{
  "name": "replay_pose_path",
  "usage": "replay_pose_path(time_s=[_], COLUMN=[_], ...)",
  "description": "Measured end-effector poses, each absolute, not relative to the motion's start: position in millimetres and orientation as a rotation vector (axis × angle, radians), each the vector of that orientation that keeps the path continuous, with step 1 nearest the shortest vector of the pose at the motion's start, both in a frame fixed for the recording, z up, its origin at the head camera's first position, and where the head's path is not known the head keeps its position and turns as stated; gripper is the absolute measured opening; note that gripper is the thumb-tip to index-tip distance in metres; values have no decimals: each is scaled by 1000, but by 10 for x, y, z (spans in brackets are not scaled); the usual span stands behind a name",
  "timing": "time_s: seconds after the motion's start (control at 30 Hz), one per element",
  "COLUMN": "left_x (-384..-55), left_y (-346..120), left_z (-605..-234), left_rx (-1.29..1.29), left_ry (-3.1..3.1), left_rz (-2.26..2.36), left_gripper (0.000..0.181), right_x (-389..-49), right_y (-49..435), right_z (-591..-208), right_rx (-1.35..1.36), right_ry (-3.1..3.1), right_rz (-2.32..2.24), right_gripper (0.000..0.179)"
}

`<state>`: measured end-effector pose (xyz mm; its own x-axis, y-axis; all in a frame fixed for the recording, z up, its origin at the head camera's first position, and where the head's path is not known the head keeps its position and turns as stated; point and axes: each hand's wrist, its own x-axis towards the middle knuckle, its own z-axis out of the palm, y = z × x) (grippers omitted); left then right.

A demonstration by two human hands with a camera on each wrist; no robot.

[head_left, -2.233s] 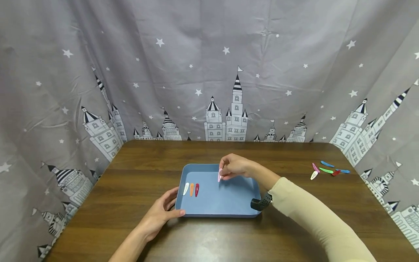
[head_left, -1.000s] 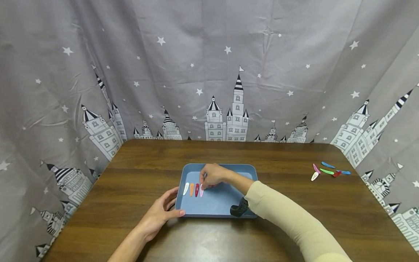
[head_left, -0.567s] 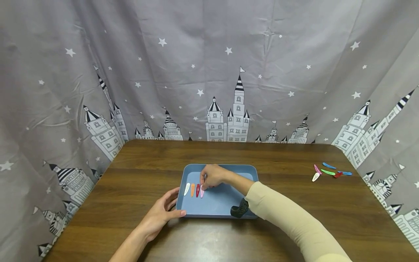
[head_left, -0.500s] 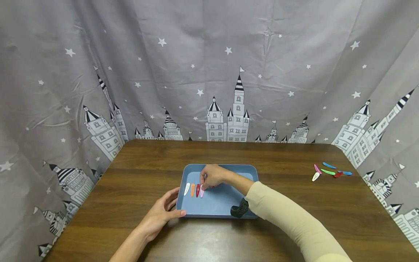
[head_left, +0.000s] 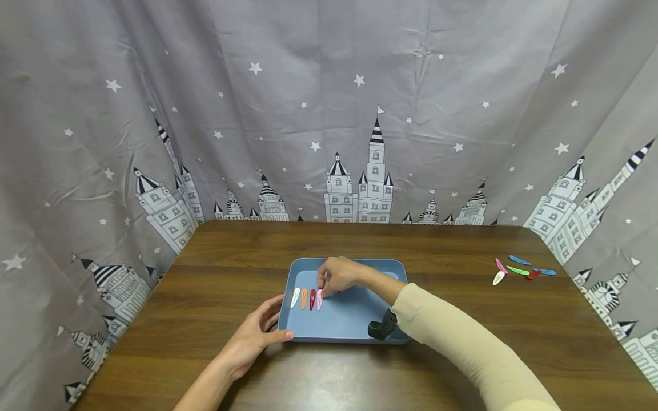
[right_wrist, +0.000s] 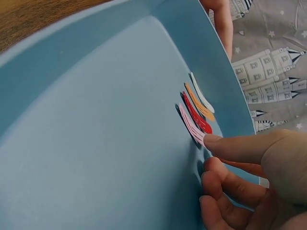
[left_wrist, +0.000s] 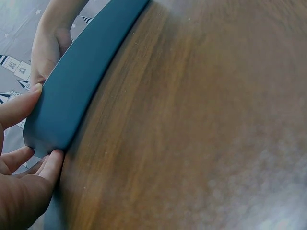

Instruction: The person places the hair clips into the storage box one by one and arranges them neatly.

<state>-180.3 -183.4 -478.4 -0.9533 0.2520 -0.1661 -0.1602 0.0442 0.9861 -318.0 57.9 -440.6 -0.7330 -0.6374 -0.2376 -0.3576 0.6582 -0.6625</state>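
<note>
In the head view, my left hand (head_left: 252, 337) grips the left front corner of a blue tray (head_left: 339, 341), thumb at the rim and fingers against the outer wall. My right hand (head_left: 339, 275) is over the tray, its thumb tip right at the wide end of a pink snap hair clip (right_wrist: 189, 125). That clip lies on the tray floor, and a small gap shows between thumb and fingers in the right wrist view. Left of it, a red clip (head_left: 312, 299), an orange clip (head_left: 304, 299) and a white clip (head_left: 295, 298) form a row with it.
On the table's right side lie several loose hair clips, among them a green clip (head_left: 517, 270), a white clip (head_left: 498, 278) and a pink clip (head_left: 501, 265). A grey castle-print curtain (head_left: 267, 114) hangs behind the wooden table (head_left: 216, 274).
My right hand has carried the pink clip left and laid it beside the red one. Just now it has shifted slightly right while the clip stays put. My left hand keeps its grip.
</note>
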Motion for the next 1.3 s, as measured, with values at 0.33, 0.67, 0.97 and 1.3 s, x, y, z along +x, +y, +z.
replay_pose_path(time_s=[0.33, 0.67, 0.97, 1.3], left_x=[-1809, -1805, -1798, -1795], left_y=[-1824, -1817, -1815, -1832], left_z=[-4780, -4796, -4797, -4797], left_rx=[100, 85, 92, 93], left_ry=[2035, 2048, 2041, 2052], left_rz=[1992, 1981, 1984, 1981], left_gripper=[87, 86, 88, 87], right_x=[-3176, -3184, -3197, -3175], right_y=[778, 987, 1190, 1441], right_z=[-4242, -4148, -4056, -3897], right_rx=[-794, -783, -779, -719], right_ry=[2363, 2371, 2427, 2445], right_rz=[-850, -846, -798, -819], right_gripper=[12, 13, 16, 18])
